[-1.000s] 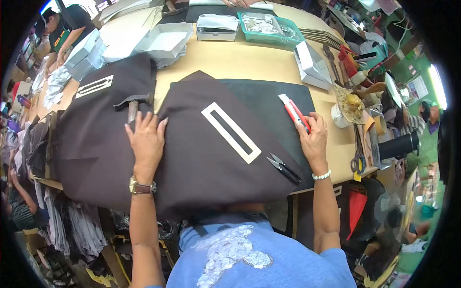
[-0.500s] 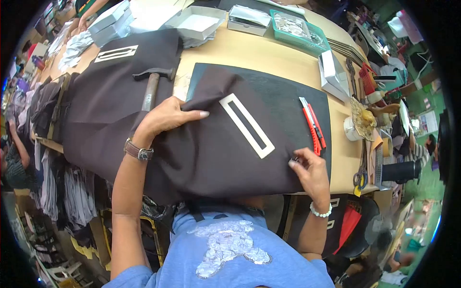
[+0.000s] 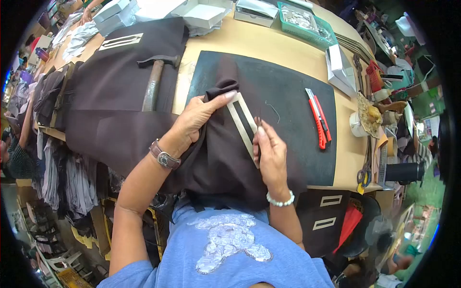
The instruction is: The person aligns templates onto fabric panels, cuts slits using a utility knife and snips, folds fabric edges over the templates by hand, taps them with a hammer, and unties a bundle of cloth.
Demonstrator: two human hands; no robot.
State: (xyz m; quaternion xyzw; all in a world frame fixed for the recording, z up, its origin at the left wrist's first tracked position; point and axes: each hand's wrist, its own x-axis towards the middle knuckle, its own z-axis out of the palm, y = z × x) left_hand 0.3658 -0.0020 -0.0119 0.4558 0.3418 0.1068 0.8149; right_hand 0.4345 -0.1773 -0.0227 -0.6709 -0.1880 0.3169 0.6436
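Dark brown cloth point(image 3: 211, 165) drapes over the table's front edge, bunched up in the middle. On it sits a cream rectangular frame point(image 3: 240, 128) with a long slot. My left hand point(image 3: 194, 120) grips the gathered cloth, thumb pressed by the frame's upper end. Closed at the frame's right side, my right hand point(image 3: 271, 153) holds a small dark pointed tool point(image 3: 259, 121); its exact kind is hard to make out. The hand covers part of the frame's lower right side. A thin loose thread point(image 3: 274, 111) lies on the black mat point(image 3: 293, 81) beyond.
A hammer point(image 3: 152, 86) rests on more brown cloth at left, near another cream frame point(image 3: 121, 42). Red cutters point(image 3: 319, 120) lie on the mat. White boxes point(image 3: 204, 14) and a green basket point(image 3: 307, 33) line the back. Scissors point(image 3: 364, 177) hang at right. Another person's hand point(image 3: 86, 17) shows far left.
My right hand has moved left and up to the frame's side with the small tool. My left hand has shifted right and gathered the cloth, turning the frame steeper. More mat shows.
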